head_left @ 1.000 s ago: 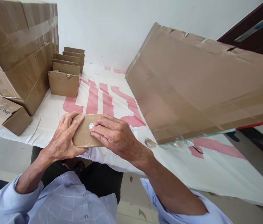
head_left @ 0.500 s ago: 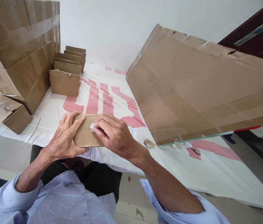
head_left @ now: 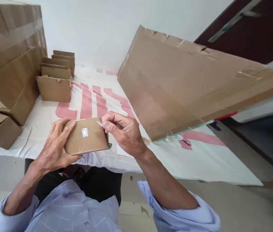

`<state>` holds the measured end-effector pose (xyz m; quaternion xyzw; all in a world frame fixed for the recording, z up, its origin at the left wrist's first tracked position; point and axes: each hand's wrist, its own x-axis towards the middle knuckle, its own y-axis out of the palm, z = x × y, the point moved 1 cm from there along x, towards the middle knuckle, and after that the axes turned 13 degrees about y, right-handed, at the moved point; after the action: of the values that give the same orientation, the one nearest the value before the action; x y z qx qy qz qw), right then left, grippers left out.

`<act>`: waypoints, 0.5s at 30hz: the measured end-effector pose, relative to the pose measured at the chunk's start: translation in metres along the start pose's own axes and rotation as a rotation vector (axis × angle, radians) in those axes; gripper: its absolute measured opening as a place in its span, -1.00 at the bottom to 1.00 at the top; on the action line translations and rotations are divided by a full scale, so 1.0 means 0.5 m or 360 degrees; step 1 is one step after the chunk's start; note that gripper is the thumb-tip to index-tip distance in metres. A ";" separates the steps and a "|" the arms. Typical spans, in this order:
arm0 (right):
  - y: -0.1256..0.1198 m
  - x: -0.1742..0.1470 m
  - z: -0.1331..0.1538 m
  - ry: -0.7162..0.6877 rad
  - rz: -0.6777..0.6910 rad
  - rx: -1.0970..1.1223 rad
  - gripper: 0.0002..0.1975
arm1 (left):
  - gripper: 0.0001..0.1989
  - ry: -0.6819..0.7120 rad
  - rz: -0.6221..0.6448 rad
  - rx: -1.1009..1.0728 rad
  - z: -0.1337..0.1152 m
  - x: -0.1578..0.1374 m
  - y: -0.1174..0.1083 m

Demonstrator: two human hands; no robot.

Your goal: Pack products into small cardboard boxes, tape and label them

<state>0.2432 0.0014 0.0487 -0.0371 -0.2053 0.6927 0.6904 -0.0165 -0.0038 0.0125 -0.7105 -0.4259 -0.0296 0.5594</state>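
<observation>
A small brown cardboard box (head_left: pixel 93 141) is tilted up at the table's front edge. My left hand (head_left: pixel 56 145) grips its left side, thumb on the upper face and fingers along the far edge. On that face is a small white sticker (head_left: pixel 85 132) with a blue outline, and a tiny blue spot beside it. My right hand (head_left: pixel 124 132) is closed in a pinch above the box's right end, with a small white scrap (head_left: pixel 100 123) sticking out from thumb and forefinger. Something green shows at the box's lower right corner.
Several upright cardboard pieces (head_left: pixel 55 89) stand at the back left, beside large stacked cartons (head_left: pixel 13 64). A flatter carton (head_left: pixel 3 129) lies in front of those. A big cardboard sheet (head_left: pixel 187 83) leans over the right side of the white cloth (head_left: pixel 199 164) with red markings.
My right hand has lifted off the sticker and moved to the box's right end, a white scrap in its pinch. The sticker is now uncovered. The view has turned right.
</observation>
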 end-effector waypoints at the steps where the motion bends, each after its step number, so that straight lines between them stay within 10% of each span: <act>1: -0.019 -0.003 -0.013 0.0028 -0.0077 0.0042 -0.64 | 0.01 0.0000 0.0002 0.0015 0.002 0.000 -0.004; 9: -0.236 -0.083 -0.267 0.0514 -0.0893 -0.0026 -0.64 | -0.04 -0.0059 -0.0122 0.0181 0.045 -0.003 -0.029; 15: -0.282 -0.117 -0.440 0.0761 -0.1060 -0.0228 -0.70 | -0.01 -0.0188 -0.0155 0.0196 0.053 0.011 -0.026</act>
<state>0.4521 -0.0095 -0.1181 -0.1765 -0.0879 0.3873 0.9006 -0.0327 0.0209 0.0153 -0.6537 -0.4932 0.0113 0.5739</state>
